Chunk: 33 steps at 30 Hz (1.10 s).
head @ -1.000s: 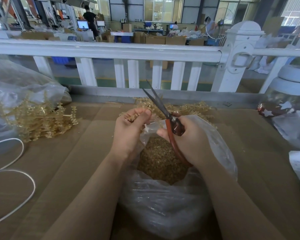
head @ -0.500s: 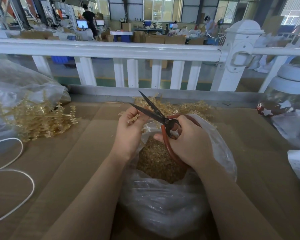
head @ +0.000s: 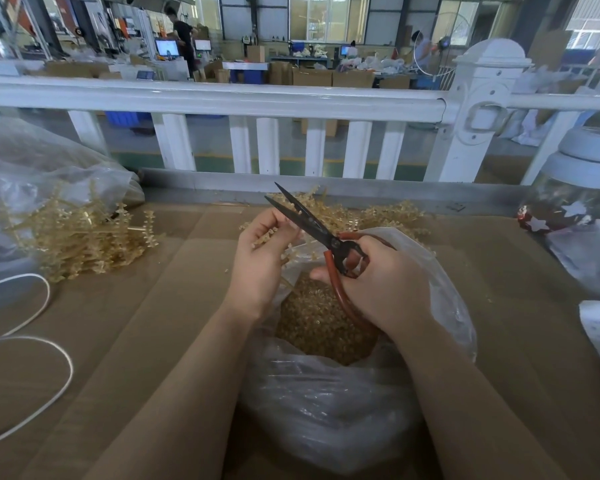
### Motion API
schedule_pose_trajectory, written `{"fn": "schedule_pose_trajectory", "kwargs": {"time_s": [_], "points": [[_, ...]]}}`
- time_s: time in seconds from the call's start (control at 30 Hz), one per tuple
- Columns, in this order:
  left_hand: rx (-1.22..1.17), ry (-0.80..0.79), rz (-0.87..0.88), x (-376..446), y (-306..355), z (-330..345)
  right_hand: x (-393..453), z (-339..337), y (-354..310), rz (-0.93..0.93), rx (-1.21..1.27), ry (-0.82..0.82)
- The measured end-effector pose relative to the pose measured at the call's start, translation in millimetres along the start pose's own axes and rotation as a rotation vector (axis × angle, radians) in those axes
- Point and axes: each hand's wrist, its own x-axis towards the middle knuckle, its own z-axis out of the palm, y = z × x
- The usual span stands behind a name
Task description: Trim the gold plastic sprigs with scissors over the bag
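A gold sprig (head: 269,237) sits in the left hand (head: 260,261), w/ fingers curled round it. The sprig pokes out by the fingertips & under the palm. It is held right over the open bag (head: 343,410).

The scissors (head: 312,225) are in the right hand (head: 378,289). Fingers are curled thru the red loop handles. The two dark blades are a bit apart & point up and away, to the left. The blades reach just past the left hand's fingertips, close by the sprig. Can't tell if a blade touches it.

The bag is clear plastic & sits on the tabletop (head: 153,323) under both hands, between the two arms. Inside is a heap of small gold bits (head: 319,323), right below the right hand.

Past the hands, further away, is a small pile of gold sprigs (head: 361,216) on the tabletop. Far to the left of the left hand is a bigger pile of sprigs (head: 80,237), spilling from another clear bag (head: 32,168). A white cord (head: 49,341) loops on the tabletop left of the left arm.

Far right of the right hand is a glass jar (head: 568,202) w/ a white lid & white stars. A white fence (head: 222,98) runs along the far edge, behind all of it.
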Motion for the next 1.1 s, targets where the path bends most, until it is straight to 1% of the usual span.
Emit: {"fn": "schedule_pose_trajectory", "kwargs": {"time_s": [0.17, 0.33, 0.43, 0.53, 0.67, 0.9, 1.1], "points": [[-0.078, -0.043, -0.058, -0.7, 1.8, 2.1, -0.8, -3.3, -2.2, -0.020, -0.012, 0.033], [-0.133, -0.050, -0.114, -1.0, 2.0, 2.1, -1.3, -3.3, -1.1, -0.034, 0.001, 0.024], [-0.073, -0.048, -0.095, -1.1, 1.9, -0.1, -0.4, -2.2, -0.1, -0.031, 0.016, 0.020], [-0.009, -0.042, -0.032, -2.2, 1.5, 0.4, 0.4, -0.1, 2.3, -0.039, 0.049, 0.033], [0.023, -0.012, 0.019, -2.5, 3.0, 3.1, 1.6, 0.6, 4.9, -0.034, 0.077, 0.013], [0.063, -0.024, 0.020, -1.3, 0.8, 1.2, 1.0, -2.9, 2.9, -0.065, 0.054, 0.044], [0.042, -0.037, -0.014, 0.6, 1.1, 0.1, 2.7, -3.0, 4.8, -0.063, 0.019, -0.023]]}}
